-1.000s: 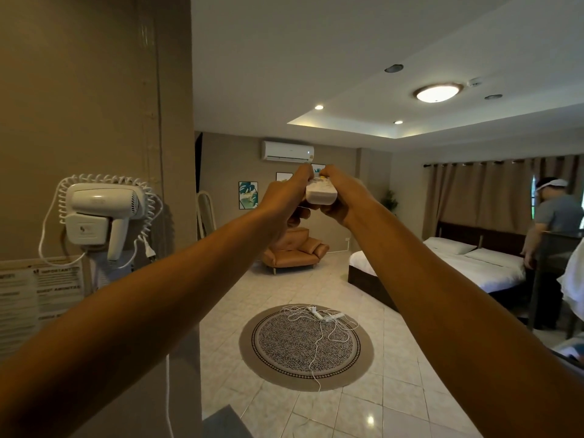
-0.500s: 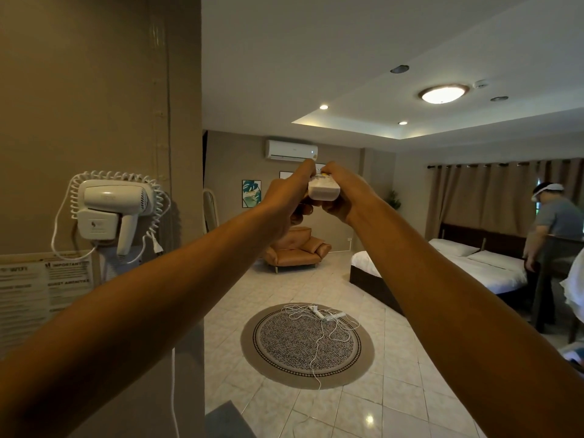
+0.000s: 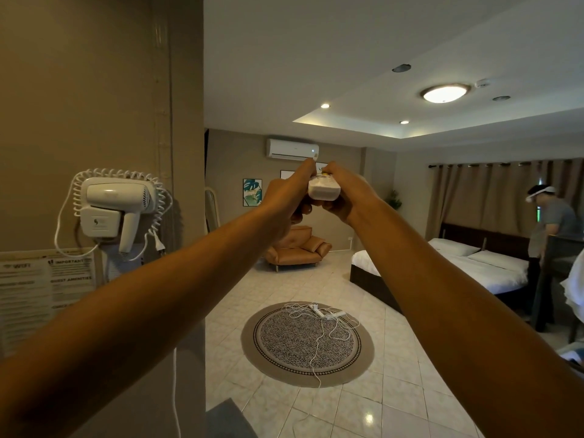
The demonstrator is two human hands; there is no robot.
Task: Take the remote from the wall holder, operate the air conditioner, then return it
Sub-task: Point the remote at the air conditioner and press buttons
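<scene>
Both my arms reach straight out and hold a small white remote (image 3: pixel 325 191) between them at arm's length. My left hand (image 3: pixel 289 197) grips its left side with the thumb raised over the top. My right hand (image 3: pixel 344 196) grips its right side. The remote's far end points up at the white air conditioner (image 3: pixel 292 149), mounted high on the far wall just above my hands. The remote's buttons and the wall holder are not visible.
A white hair dryer (image 3: pixel 112 210) with a coiled cord hangs on the near wall at left, above printed notices (image 3: pixel 47 289). A round rug (image 3: pixel 308 343) with a tangled white cable lies on the tiled floor. An orange sofa (image 3: pixel 297 251), a bed (image 3: pixel 467 270) and a person (image 3: pixel 550 222) are further in.
My view has shifted slightly left, so the hair dryer and room have slid right. Both hands stay on the remote, still aimed at the air conditioner.
</scene>
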